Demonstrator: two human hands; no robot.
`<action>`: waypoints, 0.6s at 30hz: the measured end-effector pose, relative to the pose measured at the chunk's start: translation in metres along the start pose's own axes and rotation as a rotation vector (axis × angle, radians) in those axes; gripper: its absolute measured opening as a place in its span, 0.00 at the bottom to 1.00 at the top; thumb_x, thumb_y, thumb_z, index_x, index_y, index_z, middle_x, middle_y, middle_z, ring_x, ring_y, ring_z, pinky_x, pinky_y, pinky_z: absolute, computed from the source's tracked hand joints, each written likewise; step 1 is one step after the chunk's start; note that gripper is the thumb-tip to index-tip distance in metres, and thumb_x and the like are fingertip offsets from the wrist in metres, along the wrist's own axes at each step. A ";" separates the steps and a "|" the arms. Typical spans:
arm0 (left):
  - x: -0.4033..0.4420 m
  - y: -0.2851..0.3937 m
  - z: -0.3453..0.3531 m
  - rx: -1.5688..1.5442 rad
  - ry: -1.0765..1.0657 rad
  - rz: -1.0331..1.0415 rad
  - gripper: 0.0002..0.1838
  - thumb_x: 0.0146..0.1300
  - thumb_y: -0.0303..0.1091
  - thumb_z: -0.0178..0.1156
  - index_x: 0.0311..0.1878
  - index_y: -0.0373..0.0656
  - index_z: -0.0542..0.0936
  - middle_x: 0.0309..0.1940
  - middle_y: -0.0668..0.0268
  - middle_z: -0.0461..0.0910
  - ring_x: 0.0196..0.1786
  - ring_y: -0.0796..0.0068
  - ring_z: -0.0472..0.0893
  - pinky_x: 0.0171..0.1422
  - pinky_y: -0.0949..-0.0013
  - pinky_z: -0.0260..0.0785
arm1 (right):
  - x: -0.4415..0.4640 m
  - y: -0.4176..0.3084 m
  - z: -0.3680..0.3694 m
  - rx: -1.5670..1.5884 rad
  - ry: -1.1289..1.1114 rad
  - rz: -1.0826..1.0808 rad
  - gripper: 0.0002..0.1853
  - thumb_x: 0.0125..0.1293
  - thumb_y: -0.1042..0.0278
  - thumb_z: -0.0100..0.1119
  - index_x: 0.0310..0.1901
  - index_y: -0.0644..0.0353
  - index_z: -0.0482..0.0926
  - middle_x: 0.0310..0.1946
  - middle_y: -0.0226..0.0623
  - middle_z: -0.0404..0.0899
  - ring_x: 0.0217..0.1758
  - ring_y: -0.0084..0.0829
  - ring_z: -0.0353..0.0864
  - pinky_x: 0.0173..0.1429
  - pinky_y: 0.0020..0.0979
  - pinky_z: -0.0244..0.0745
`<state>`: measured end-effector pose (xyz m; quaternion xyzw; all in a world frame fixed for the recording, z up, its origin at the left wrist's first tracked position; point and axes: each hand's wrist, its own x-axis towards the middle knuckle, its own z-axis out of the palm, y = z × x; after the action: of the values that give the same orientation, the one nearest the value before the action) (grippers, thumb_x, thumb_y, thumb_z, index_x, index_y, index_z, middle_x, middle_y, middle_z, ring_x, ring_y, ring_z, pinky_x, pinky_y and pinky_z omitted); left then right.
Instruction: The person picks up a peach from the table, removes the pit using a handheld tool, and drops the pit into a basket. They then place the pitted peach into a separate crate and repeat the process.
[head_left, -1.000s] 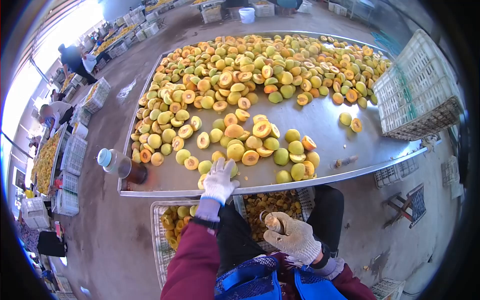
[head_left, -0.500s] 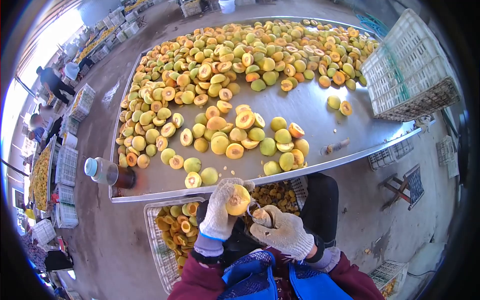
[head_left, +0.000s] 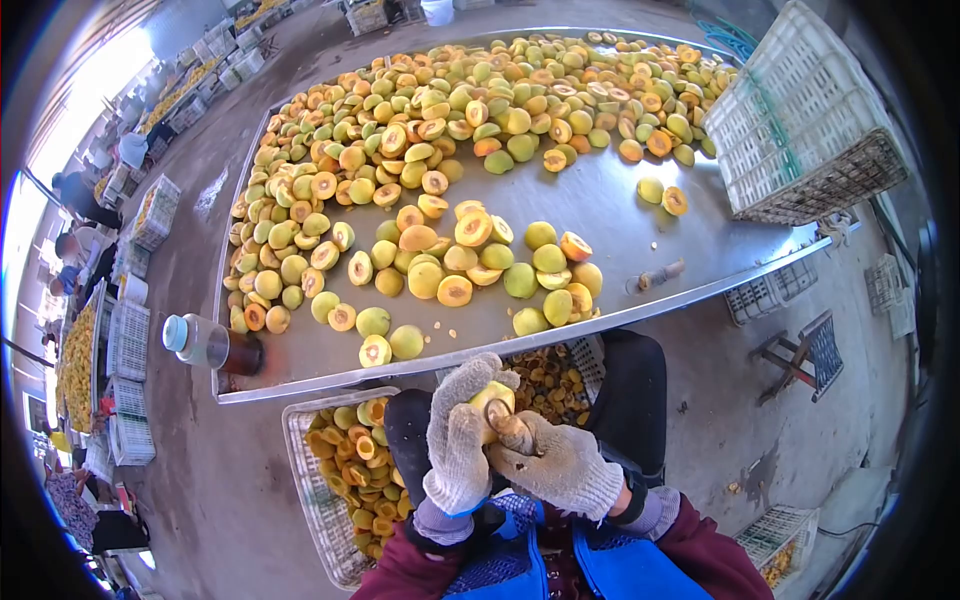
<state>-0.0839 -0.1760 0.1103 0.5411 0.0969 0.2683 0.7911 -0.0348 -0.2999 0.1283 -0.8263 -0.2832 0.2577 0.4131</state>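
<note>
In the head view my gloved left hand (head_left: 455, 430) is closed around a yellow peach half (head_left: 494, 392) in front of the table edge. My gloved right hand (head_left: 568, 468) grips a pitting tool (head_left: 514, 430) with a thick wooden handle and a curved metal loop. The loop meets the peach's cut face; how deep it sits is hidden. Below the hands, a crate of small brown pieces (head_left: 548, 385) stands between my knees. To the left, a white crate (head_left: 303, 478) holds hollowed peach halves (head_left: 352, 450).
A metal table (head_left: 600, 215) carries a large heap of halved peaches (head_left: 400, 130). On it are a lidded bottle of dark liquid (head_left: 222, 345), a short-handled tool (head_left: 660, 276) and a tilted white crate (head_left: 800, 130). A folding stool (head_left: 805, 355) stands right; people work at far left.
My right hand has brought the tool's loop from beside the peach half onto its cut face. My left hand has turned the peach half toward the tool. The view has shifted slightly.
</note>
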 end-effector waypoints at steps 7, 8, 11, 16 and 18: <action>0.012 0.009 -0.002 0.483 -0.110 0.384 0.18 0.73 0.39 0.49 0.52 0.33 0.78 0.45 0.53 0.82 0.51 0.60 0.81 0.57 0.63 0.72 | 0.003 -0.006 -0.031 0.824 -0.672 0.450 0.11 0.69 0.54 0.58 0.39 0.52 0.74 0.17 0.25 0.71 0.15 0.16 0.67 0.16 0.21 0.60; 0.013 0.014 -0.003 0.462 -0.177 0.237 0.17 0.72 0.37 0.50 0.52 0.33 0.79 0.46 0.53 0.82 0.49 0.62 0.81 0.55 0.63 0.73 | 0.006 -0.004 -0.039 0.902 -0.796 0.498 0.11 0.68 0.56 0.60 0.36 0.54 0.74 0.17 0.27 0.72 0.14 0.17 0.68 0.14 0.21 0.59; 0.018 0.030 0.003 0.277 -0.215 -0.190 0.13 0.70 0.31 0.55 0.50 0.32 0.80 0.46 0.55 0.82 0.44 0.67 0.82 0.50 0.67 0.75 | 0.005 0.009 -0.035 1.185 -0.900 0.516 0.12 0.67 0.57 0.61 0.35 0.57 0.75 0.17 0.26 0.72 0.13 0.17 0.66 0.15 0.20 0.58; 0.030 0.027 0.000 0.326 -0.458 0.144 0.11 0.67 0.30 0.59 0.48 0.36 0.82 0.46 0.56 0.83 0.44 0.65 0.83 0.48 0.65 0.76 | -0.002 0.032 -0.004 1.349 -0.771 0.141 0.14 0.64 0.58 0.63 0.38 0.61 0.77 0.28 0.31 0.77 0.26 0.20 0.74 0.30 0.22 0.71; 0.028 0.022 0.004 0.430 -0.405 0.368 0.11 0.67 0.33 0.59 0.46 0.37 0.82 0.46 0.54 0.83 0.46 0.59 0.84 0.49 0.60 0.77 | -0.004 0.040 -0.007 1.457 -0.909 0.214 0.15 0.62 0.58 0.64 0.40 0.61 0.77 0.34 0.34 0.78 0.34 0.21 0.77 0.38 0.22 0.73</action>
<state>-0.0653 -0.1583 0.1360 0.7462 -0.1070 0.2671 0.6003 -0.0226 -0.3259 0.0999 -0.1947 -0.1060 0.7178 0.6600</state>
